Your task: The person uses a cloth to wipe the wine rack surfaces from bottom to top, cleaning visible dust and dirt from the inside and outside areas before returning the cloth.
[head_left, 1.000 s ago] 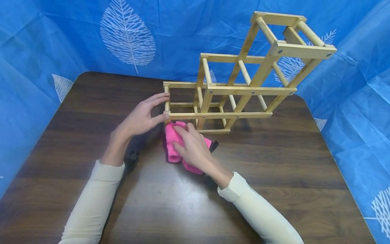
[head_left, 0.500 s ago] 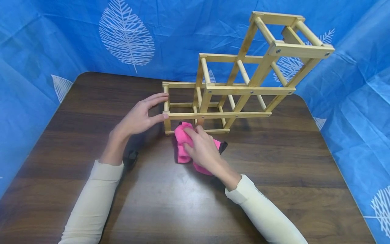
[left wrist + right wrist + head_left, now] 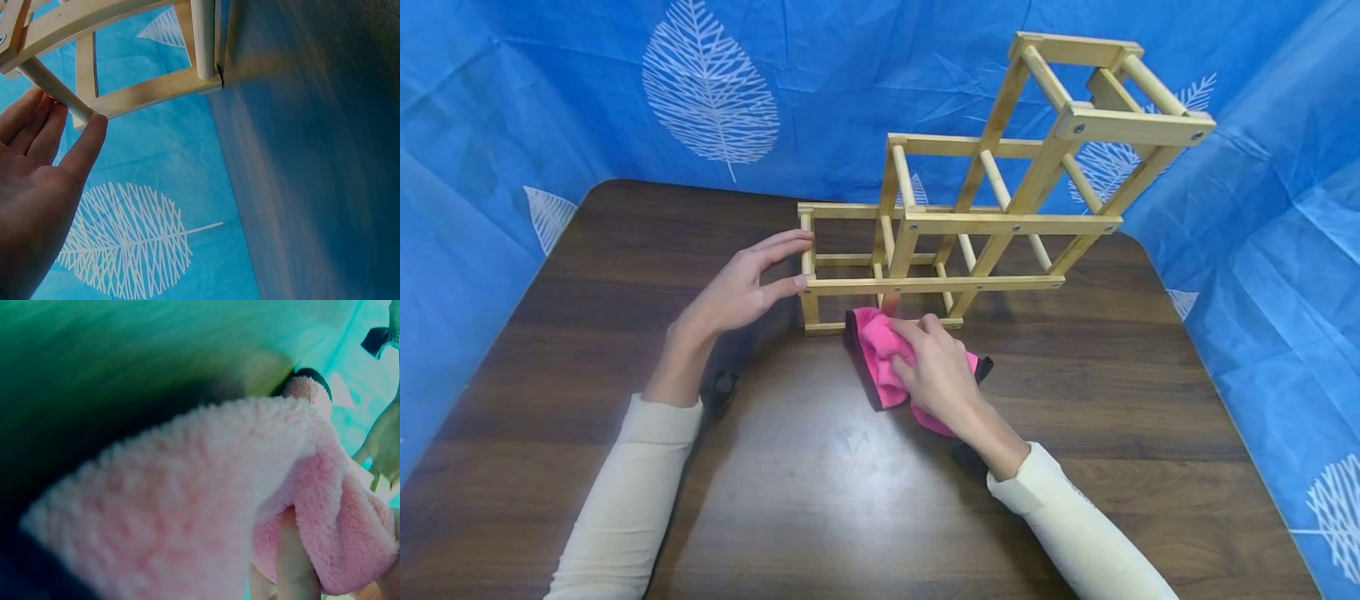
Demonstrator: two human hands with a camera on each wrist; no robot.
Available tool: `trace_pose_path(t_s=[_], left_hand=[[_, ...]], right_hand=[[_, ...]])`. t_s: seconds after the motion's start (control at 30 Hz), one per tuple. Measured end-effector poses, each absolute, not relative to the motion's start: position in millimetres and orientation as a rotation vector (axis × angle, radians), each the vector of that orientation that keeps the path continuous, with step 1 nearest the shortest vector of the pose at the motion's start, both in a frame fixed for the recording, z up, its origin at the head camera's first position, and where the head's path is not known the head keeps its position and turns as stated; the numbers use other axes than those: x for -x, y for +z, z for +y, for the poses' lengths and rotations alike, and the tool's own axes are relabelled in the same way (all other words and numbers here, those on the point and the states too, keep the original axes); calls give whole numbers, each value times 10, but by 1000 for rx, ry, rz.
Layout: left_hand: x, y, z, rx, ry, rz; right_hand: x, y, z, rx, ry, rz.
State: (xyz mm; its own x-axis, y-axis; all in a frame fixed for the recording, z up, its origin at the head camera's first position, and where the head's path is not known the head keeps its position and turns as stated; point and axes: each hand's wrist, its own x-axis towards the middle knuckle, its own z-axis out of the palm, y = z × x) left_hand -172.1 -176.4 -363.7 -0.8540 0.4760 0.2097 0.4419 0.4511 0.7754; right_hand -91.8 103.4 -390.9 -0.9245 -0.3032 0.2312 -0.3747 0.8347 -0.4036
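A pale wooden stepped rack (image 3: 985, 223) of slats and round dowels stands upright on the table. My left hand (image 3: 741, 287) touches its low left end; in the left wrist view the fairly straight fingers (image 3: 47, 128) lie against the end dowel (image 3: 55, 87) and the thumb rests at its corner. My right hand (image 3: 936, 371) grips a fluffy pink cloth (image 3: 880, 342) with dark edging, at the rack's lower front rail. The cloth looks bunched under the fingers. In the right wrist view the cloth (image 3: 175, 494) fills much of the picture and hides most of the hand.
The dark brown wooden table (image 3: 820, 517) runs under everything. Blue sheeting with white leaf prints (image 3: 711, 92) hangs behind and at both sides. A small black device (image 3: 721, 390) sits by the left wrist.
The right hand has moved right with the pink cloth along the rack's front, and more of the cloth's dark edge shows. The left hand has stayed at the rack's end.
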Motion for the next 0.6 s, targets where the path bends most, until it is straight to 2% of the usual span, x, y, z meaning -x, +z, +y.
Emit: trace_pose_path(t_s=[0.4,0.6], left_hand=[[1731,-3659,-1786,-814,1417,2630],[1736,-3645,-1774,-824,1432,2614]], right_hand=[[912,-3786,1462,-370,696,-2826],[791,-3547,1669,-295,765,-2629]])
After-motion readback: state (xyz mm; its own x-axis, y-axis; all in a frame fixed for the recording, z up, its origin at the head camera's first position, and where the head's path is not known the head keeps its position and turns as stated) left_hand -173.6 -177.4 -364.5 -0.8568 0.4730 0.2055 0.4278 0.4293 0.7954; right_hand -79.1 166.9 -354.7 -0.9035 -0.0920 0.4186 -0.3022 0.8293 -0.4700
